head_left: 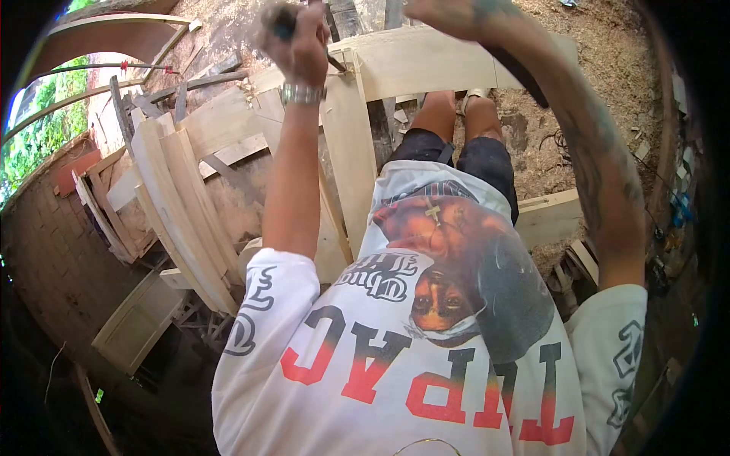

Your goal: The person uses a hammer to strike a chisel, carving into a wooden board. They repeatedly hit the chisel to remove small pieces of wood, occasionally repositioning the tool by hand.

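Note:
My left hand (pixel 295 47), with a metal watch on its wrist, is closed around a chisel, blurred by motion. The chisel's dark shaft (pixel 335 64) points down at the end of a pale wooden board (pixel 348 144), where it meets a wide crosswise plank (pixel 426 64). At the top edge my right hand (pixel 447 17) appears closed, its fingers partly cut off by the frame. A long dark handle (pixel 521 77) sticks out below the right forearm, seemingly held in that hand; its head is out of view.
Curved pale wooden pieces (pixel 186 205) are stacked to the left. Wood shavings (pixel 608 76) and offcuts cover the ground. A light panel (pixel 137 323) leans at lower left. My legs (pixel 433 114) are under the plank. Another board (pixel 544 216) lies at right.

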{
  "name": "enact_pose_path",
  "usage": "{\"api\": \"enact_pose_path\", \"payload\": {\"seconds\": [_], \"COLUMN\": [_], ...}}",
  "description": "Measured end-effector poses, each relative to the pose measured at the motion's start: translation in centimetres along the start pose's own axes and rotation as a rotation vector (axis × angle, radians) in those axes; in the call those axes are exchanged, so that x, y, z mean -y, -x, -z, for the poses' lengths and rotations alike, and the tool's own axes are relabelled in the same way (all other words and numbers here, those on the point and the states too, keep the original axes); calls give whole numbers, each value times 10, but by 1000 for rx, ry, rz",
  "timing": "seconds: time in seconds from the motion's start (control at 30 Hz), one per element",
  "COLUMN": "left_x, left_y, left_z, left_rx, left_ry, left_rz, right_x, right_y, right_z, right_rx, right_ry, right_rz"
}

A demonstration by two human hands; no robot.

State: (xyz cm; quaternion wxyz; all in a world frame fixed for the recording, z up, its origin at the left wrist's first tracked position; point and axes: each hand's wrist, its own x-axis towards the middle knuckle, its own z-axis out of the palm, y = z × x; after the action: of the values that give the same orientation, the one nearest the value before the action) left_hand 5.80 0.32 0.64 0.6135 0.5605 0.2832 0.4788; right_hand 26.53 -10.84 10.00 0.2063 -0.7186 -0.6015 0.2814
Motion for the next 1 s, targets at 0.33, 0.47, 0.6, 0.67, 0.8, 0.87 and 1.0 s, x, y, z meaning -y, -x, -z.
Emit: {"api": "enact_pose_path", "payload": {"seconds": [0.33,0.47,0.6,0.67,0.8,0.87,1.0], "left_x": [-20,-13,-4,-16,-7,3,5], "left_y": [-68,-59,-56,-56,-55,-55,-45], "left_z": [13,10,11,14,5,1,-12], "left_rx": [-507,-276,-268,-139,-201,-210,-114], "left_ry": [86,-13,-63,361,-99,-108,-275], "left_rz": [148,166,157,390,136,81,4], "right_x": [-82,-92,-102,-105,-97,-92,-77], "right_y": [154,190,198,196,173,152,89], "right_z": [-37,-39,-40,-39,-33,-30,11], "right_rx": [-24,-55,-94,-76,-73,-113,-253], "right_ry": [-593,-732,-789,-768,-702,-610,-371], "right_rz": [-580,-746,-762,-745,-668,-523,-302]}}
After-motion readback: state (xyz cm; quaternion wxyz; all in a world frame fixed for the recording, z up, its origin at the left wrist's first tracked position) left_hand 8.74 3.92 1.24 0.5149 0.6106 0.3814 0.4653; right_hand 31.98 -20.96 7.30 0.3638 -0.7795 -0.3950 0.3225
